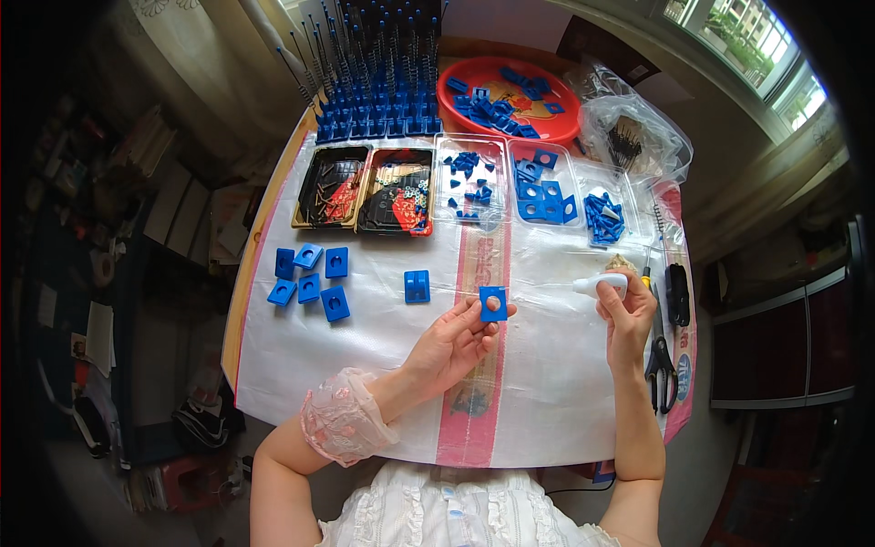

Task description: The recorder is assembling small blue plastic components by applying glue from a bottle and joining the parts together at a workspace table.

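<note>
My left hand (448, 345) pinches a blue square plate with a round hole (499, 315) near the middle of the table, holding it up with the hole showing. Closed around a small white bottle (597, 283), my right hand (629, 317) is raised to the right of the plate. The bottle lies nearly level, its narrower end toward the plate but well apart from it. Left of the plate, a blue grooved block (416, 286) rests on the white sheet. Farther left lie several blue square pieces with round recesses (334, 304).
Beyond my hands, black trays (364, 202) hold screws and small metal parts, and clear trays (503, 187) hold blue pieces. Behind stand a rack of spring-wrapped rods (378, 100) and a red basin (567, 118). Black scissors (663, 372) and a black object (677, 294) lie right.
</note>
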`<state>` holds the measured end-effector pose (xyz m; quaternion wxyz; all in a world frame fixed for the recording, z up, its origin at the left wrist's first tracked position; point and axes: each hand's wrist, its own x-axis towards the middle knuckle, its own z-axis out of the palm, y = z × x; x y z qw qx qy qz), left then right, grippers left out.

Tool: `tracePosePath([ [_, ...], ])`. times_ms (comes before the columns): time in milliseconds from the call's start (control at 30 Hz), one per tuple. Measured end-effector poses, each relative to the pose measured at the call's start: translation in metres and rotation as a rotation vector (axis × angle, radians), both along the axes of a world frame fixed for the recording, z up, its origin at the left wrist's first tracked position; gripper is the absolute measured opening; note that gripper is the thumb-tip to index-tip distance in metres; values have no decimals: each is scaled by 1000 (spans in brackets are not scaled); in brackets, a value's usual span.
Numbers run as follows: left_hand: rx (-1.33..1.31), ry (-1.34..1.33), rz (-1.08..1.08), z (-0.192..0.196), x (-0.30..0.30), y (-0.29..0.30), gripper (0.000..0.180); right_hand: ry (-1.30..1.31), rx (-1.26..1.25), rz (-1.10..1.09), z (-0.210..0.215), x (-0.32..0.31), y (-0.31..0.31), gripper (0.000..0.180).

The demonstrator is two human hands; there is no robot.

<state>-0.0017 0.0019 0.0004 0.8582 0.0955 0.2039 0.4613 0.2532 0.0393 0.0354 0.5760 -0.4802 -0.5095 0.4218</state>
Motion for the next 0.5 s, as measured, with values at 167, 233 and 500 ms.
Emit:
tracePosePath([
  [167, -5, 14, -6, 1, 0, 0, 19, -21, -5, -13, 1, -1, -1, 6],
  [233, -3, 12, -7, 0, -1, 0, 19, -6, -4, -10, 0, -1, 0, 6],
  [500, 3, 6, 5, 2, -1, -1, 18, 86, -19, -3, 5, -2, -1, 7],
])
